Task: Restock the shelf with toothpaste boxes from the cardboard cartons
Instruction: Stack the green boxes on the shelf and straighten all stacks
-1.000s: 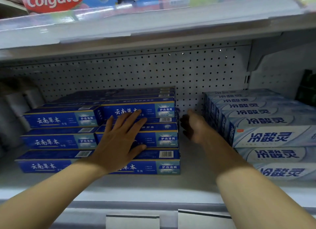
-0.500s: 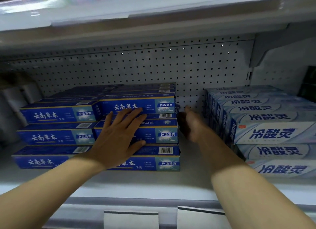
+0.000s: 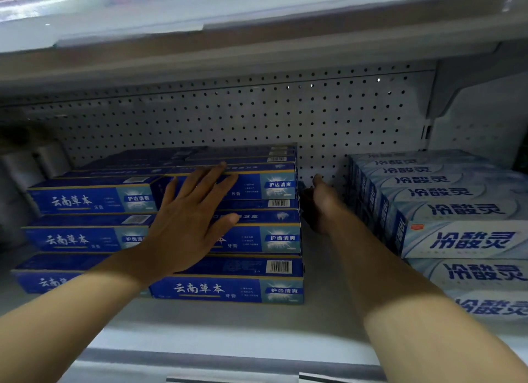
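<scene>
Dark blue toothpaste boxes (image 3: 251, 289) lie stacked three high in two columns on the white shelf (image 3: 228, 322). My left hand (image 3: 188, 219) lies flat with spread fingers against the front faces of the right-hand column's upper boxes. My right hand (image 3: 320, 202) reaches into the gap to the right of that stack, beside the right ends of the boxes; its fingers are in shadow and I cannot tell how they lie. No carton is in view.
A stack of white-and-blue toothpaste boxes (image 3: 463, 239) fills the shelf's right side. A perforated back panel (image 3: 257, 117) closes the rear. The upper shelf (image 3: 257, 25) hangs overhead. Grey rolls (image 3: 25, 168) sit at the far left.
My left hand has slid a little higher on the stack's front. The camera has tilted down slightly. The right hand stays in the gap.
</scene>
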The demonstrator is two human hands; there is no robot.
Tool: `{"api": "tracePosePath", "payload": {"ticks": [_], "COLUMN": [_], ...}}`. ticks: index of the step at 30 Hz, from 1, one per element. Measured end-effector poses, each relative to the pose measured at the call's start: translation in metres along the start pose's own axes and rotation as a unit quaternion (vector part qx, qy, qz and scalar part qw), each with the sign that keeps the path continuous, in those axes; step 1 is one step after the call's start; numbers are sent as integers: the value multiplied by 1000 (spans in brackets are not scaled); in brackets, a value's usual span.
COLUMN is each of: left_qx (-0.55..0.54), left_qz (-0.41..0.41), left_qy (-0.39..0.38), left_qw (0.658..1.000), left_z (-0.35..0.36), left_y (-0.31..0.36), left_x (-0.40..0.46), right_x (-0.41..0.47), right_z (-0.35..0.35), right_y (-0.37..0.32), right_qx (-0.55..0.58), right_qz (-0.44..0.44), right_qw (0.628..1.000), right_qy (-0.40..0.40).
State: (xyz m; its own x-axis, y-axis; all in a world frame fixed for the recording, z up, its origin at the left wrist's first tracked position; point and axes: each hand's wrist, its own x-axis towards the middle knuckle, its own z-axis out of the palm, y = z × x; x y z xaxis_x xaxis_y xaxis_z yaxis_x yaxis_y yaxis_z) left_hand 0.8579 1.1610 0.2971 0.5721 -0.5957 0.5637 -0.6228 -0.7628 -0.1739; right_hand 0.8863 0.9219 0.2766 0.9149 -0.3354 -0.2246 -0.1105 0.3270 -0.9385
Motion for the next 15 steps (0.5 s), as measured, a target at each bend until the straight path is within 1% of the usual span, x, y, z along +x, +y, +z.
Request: {"api": "tracePosePath", "payload": {"ticks": [8,15], "left_qx": [-5,-17], "left_qz": [-2,-17], "left_qy": [12,19], "left_qw": [1000,1000], "left_z": [-2,2], "left_y": [-4,-17], "left_x": [1,4], "right_x": [12,21], "right_z": [-11,-2], "right_y": [-5,-5], "right_qx": [23,44], "right_qz": [-20,-8], "right_qw": [999,999], "right_qy": [33,9]}}
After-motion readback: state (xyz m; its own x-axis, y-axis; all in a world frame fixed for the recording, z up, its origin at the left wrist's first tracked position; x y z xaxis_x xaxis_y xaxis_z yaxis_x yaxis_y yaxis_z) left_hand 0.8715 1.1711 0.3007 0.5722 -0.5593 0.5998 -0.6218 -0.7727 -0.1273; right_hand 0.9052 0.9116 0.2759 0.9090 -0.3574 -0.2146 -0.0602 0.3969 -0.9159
